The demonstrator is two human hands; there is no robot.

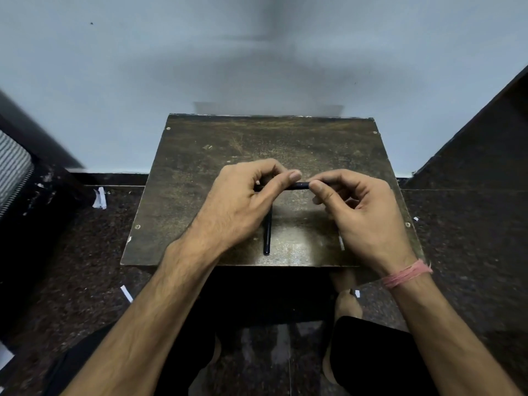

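A thin black pen-like rod (297, 186) is held level above the small worn wooden table (200, 172). My left hand (243, 201) grips its left end with curled fingers and thumb. My right hand (360, 212) pinches its right end between thumb and forefinger. A second black stick (267, 238) lies on the table below my hands, pointing toward the near edge; its upper end is hidden under my left hand. A small silvery piece (341, 243) lies on the table beside my right wrist.
The table stands against a pale blue wall (143, 67). Dark speckled floor (85, 267) surrounds it, with scraps of white paper (100, 198). A dark object with a striped panel (14, 167) stands at left, a dark slab (485, 138) at right. My knees are below the table.
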